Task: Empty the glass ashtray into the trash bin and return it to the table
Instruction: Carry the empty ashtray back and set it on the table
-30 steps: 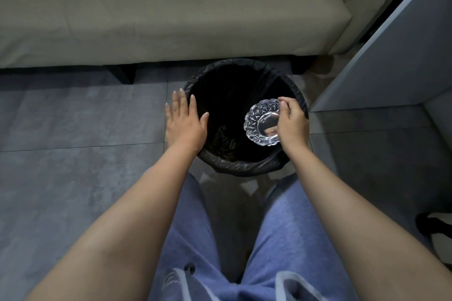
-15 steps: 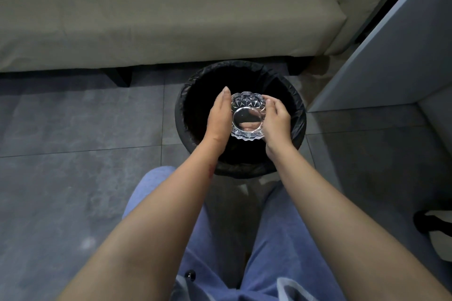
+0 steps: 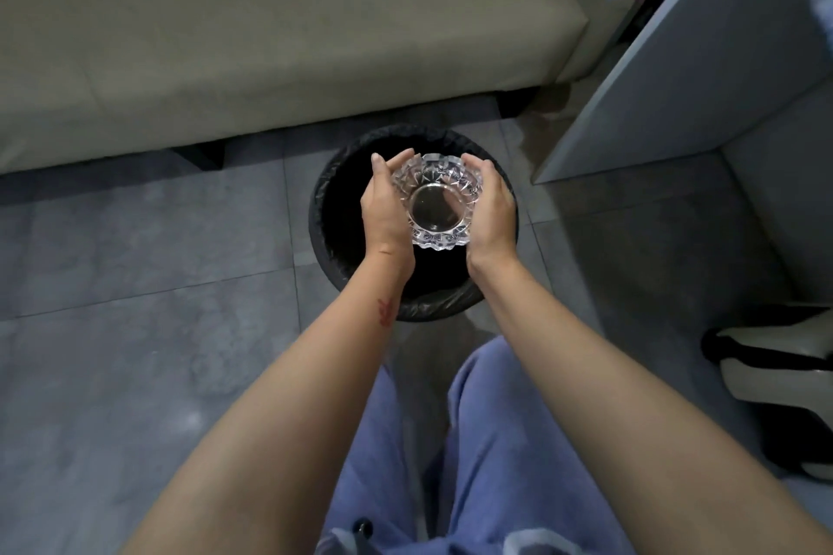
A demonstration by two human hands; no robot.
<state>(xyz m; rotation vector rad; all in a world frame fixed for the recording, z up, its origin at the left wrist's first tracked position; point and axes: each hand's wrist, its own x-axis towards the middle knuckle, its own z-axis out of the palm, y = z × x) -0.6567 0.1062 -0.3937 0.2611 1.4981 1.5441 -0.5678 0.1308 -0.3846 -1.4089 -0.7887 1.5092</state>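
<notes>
The glass ashtray [image 3: 436, 199] is held over the mouth of the trash bin [image 3: 336, 189], its flat round base facing the camera. The left hand [image 3: 384, 212] and right hand [image 3: 491, 212] cup it from opposite sides, fingers curled against the faceted rim. The bin carries a black liner and stands on grey floor tiles [image 3: 135, 266], just in front of a beige sofa [image 3: 270, 50].

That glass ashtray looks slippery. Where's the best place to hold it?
By its thick faceted rim, from two opposite sides, as both hands do here: left hand and right hand cup the ashtray over the trash bin. The ridges probably give fingers purchase; the smooth round centre likely wouldn't.
</notes>
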